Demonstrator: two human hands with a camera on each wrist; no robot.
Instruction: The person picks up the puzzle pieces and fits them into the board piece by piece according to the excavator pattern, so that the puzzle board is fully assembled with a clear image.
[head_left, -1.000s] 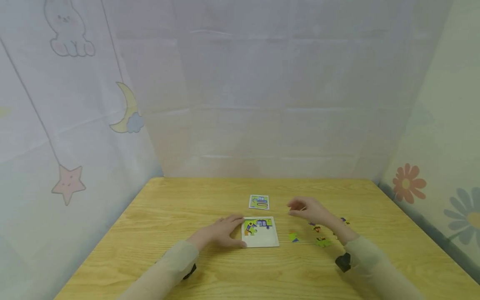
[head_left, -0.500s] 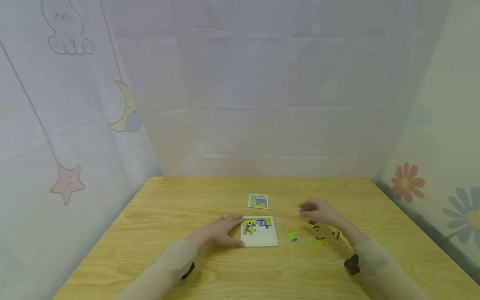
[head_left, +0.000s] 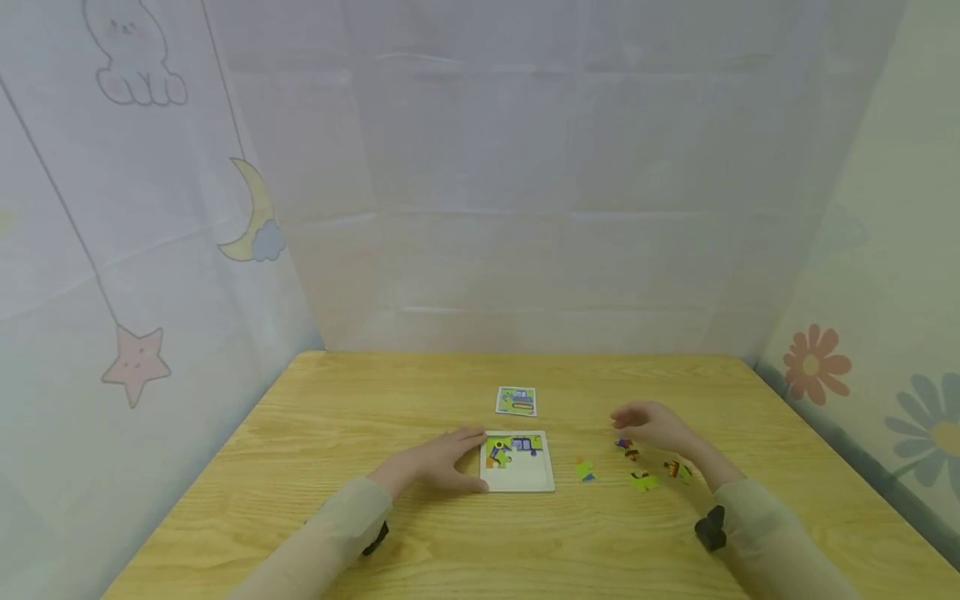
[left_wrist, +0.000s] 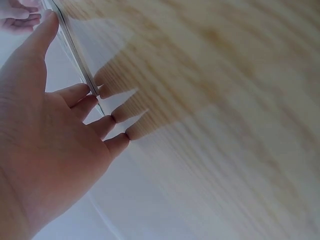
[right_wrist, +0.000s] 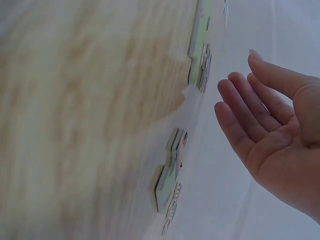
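Note:
A white puzzle tray lies on the wooden table with joined pieces along its top and left, picturing a purple vehicle on green. My left hand rests at the tray's left edge, thumb at the near corner and index finger at the far one. Its fingertips meet the tray edge and tabletop in the left wrist view. Raised over the table on the right, my right hand holds nothing. Its fingers are loosely bent. Below and beside it lie loose puzzle pieces, including a purple-and-red one and a yellow-green one.
Behind the tray lies a small picture card showing a vehicle. One green-and-blue puzzle piece lies just right of the tray, and a striped green piece sits farther right. Printed cloth walls surround the wooden table.
My right hand has moved to the right, away from the tray and over toward the loose pieces. My left hand stays at the tray's edge.

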